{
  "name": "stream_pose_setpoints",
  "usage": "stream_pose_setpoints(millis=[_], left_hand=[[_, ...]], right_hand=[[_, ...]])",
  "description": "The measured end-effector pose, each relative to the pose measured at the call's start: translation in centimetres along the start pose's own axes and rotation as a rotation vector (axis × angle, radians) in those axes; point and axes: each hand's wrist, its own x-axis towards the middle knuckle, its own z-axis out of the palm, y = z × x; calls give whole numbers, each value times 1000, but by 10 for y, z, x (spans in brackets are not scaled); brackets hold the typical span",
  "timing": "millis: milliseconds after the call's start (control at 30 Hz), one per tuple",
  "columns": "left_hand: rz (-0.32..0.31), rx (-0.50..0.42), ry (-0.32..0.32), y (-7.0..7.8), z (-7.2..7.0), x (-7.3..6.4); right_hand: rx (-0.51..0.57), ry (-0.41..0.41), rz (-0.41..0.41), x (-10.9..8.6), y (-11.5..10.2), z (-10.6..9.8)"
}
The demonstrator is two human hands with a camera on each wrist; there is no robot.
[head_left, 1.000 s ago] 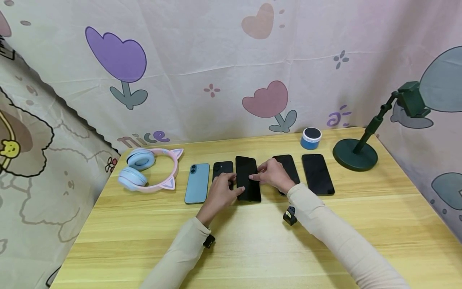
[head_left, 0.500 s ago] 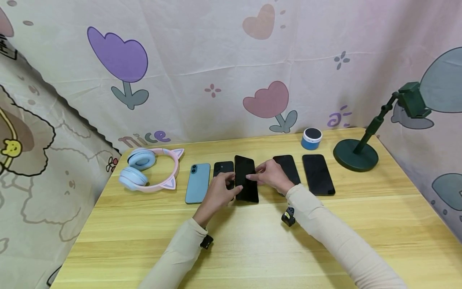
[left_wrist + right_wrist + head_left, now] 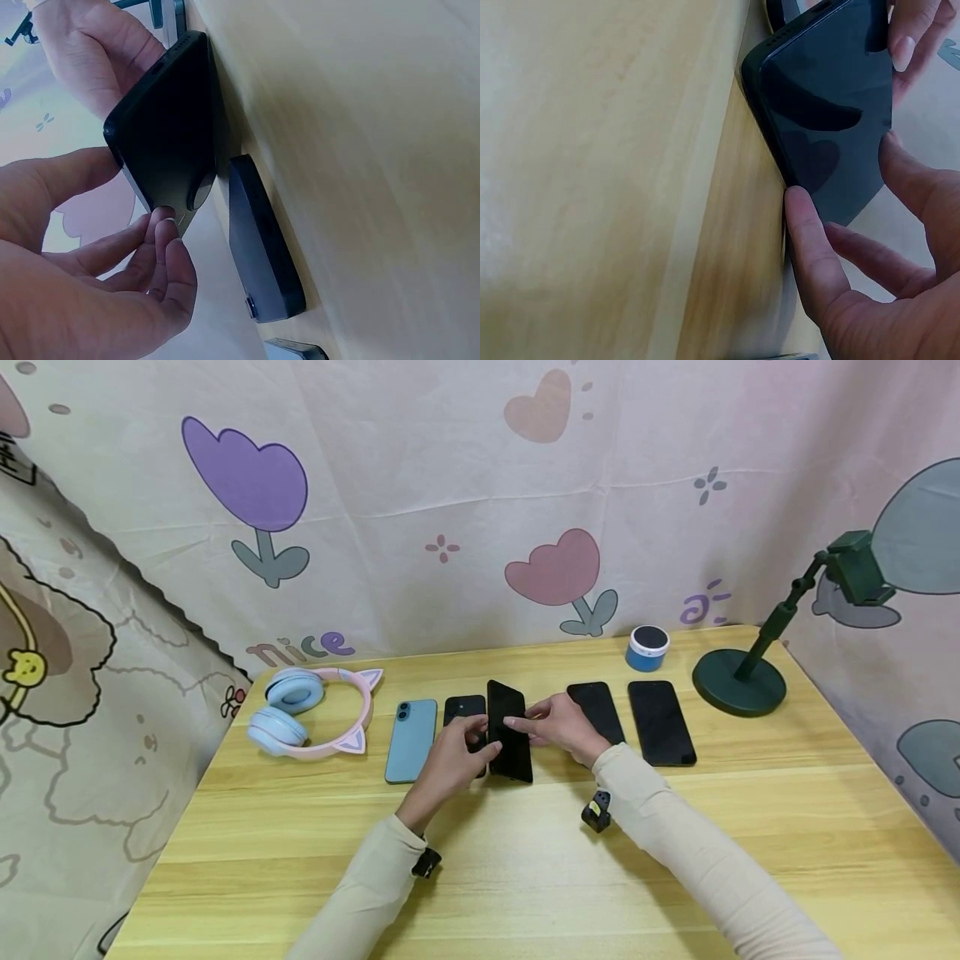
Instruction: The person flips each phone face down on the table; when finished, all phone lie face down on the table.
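Both hands are at a black smartphone (image 3: 512, 756) in the middle of a row of phones. It stands tilted on its right long edge, its left edge raised and its dark screen turned toward the right hand. The left hand (image 3: 452, 758) holds the raised edge with thumb and fingertips; the left wrist view shows the phone's back (image 3: 172, 112) with a round camera bump. In the right wrist view, the right hand (image 3: 900, 277) has one digit at the lower long edge and another near the raised edge of the screen (image 3: 817, 127).
Left of the hands lie a dark phone (image 3: 465, 704) and a light-blue phone (image 3: 408, 752), with cat-ear headphones (image 3: 277, 727) beyond. Two black phones (image 3: 596, 702) (image 3: 662, 722) lie to the right. A blue round speaker (image 3: 647, 652) and a green stand (image 3: 738, 685) are at the back right.
The middle phone has tipped up from nearly flat, its left edge rising. The right hand's fingers have slid left across it, and the left hand has shifted slightly left.
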Motion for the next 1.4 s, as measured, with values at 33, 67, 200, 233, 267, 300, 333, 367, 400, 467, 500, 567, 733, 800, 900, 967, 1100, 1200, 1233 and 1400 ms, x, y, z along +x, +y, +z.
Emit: stream_pose_setpoints(millis=[33,67,200,233,267,300,333,367,400,467,500,567,733,800,900,967,1100,1200,1233,1400], left_hand=[[0,-5,-2,1,-1,0],[1,-7,-4,1,-1,-1],[3,-32,-9,4,-2,-1],[5,-39,-9,5,-2,-1],[4,-46,-9,5,-2,-1],[4,-57,-8,6,-2,-1],[3,-67,-8,6,-2,-1],[1,-75,-8,6,-2,-1],[0,-83,-9,7,-2,-1],[-5,-95,-9,7,-2,-1],[-6,-103,-10,7,-3,0],[-7,-119,-14,8,-3,0],[3,-172,-32,9,-3,1],[5,-186,-41,9,-2,2],[4,-200,-55,9,-1,2],[-1,-205,-63,8,-1,1],[-4,-218,-76,8,1,1],[-3,-221,-83,7,1,1],[-2,-223,-86,7,1,2],[-9,-228,-108,5,3,3]], right_hand=[[9,-3,-2,0,0,0],[17,-4,-3,0,0,0],[48,-20,-11,0,0,1],[56,-24,-13,0,0,1],[64,-28,-14,-1,0,1],[72,-31,-14,-1,0,1],[78,-32,-13,-1,-1,2],[85,-33,-13,-1,0,2],[92,-33,-12,-1,0,2],[102,-37,-10,-1,0,2],[108,-40,-7,-1,0,3],[119,-47,-1,-1,-1,4],[158,-70,18,0,-1,5],[174,-75,25,0,-1,5],[189,-80,31,0,-1,6],[199,-84,32,-2,-2,6],[212,-98,32,-3,-3,6],[217,-108,35,-4,-3,6],[216,-111,36,-4,-3,6],[234,-139,42,-3,-4,4]])
